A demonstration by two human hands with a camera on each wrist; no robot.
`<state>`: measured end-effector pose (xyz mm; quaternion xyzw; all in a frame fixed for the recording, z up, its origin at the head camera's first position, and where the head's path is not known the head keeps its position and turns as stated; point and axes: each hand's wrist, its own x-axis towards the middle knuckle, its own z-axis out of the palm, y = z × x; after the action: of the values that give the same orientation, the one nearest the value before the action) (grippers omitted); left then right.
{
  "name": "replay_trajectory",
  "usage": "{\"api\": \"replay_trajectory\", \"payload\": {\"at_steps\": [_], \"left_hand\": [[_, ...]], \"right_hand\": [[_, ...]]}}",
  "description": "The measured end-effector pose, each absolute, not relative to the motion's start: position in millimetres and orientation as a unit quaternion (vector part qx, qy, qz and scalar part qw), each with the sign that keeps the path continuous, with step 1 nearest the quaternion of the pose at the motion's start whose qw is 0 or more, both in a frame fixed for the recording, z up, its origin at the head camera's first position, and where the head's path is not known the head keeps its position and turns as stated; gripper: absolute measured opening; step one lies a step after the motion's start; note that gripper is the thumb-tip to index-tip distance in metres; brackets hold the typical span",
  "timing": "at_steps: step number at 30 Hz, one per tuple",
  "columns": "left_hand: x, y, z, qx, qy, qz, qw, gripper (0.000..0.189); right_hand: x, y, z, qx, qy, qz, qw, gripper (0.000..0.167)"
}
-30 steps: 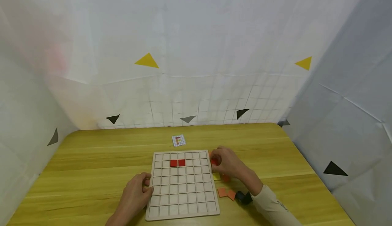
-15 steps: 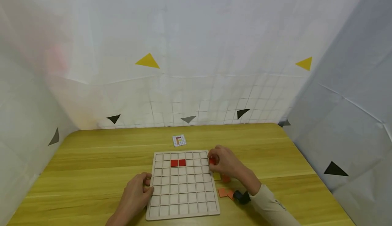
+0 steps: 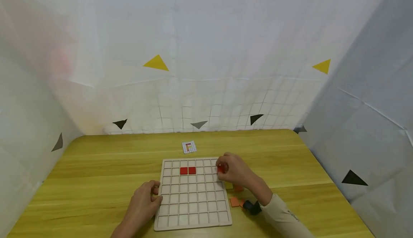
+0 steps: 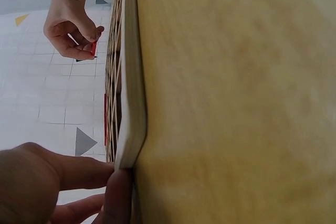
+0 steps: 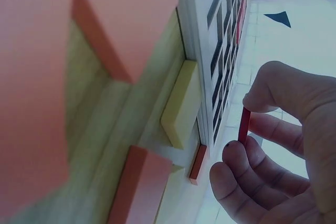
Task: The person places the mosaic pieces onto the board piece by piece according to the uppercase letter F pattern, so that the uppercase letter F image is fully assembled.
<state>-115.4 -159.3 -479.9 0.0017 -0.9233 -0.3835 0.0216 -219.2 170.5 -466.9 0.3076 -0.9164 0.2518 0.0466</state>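
A pale wooden grid board (image 3: 184,208) lies on the table with two red square tiles (image 3: 183,171) side by side in its second row from the back. My left hand (image 3: 143,202) rests at the board's left edge. Its thumb and finger touch the rim in the left wrist view. My right hand (image 3: 235,170) pinches another red tile (image 3: 221,169) above the board's back right part. In the right wrist view this thin red tile (image 5: 244,125) stands on edge between thumb and fingertips, raised over the board surface.
Orange tiles (image 3: 234,201) and a yellow tile (image 3: 229,185) lie right of the board, partly hidden by the right arm. A small card (image 3: 189,147) with a coloured grid pattern lies behind the board. A dark device (image 3: 251,207) sits at the right wrist.
My right hand has moved left with the red tile, from beside the board's right edge to over it. The left hand stays at the board's left edge.
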Motion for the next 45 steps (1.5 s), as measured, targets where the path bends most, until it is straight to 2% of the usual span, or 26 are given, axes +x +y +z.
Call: {"api": "replay_trajectory", "payload": {"at_steps": [45], "left_hand": [[-115.7, -158.9, -480.5, 0.003, -0.921, -0.389, 0.02, 0.035]], "right_hand": [[-222.6, 142.8, -466.0, 0.317, -0.915, 0.25, 0.021, 0.023]]}}
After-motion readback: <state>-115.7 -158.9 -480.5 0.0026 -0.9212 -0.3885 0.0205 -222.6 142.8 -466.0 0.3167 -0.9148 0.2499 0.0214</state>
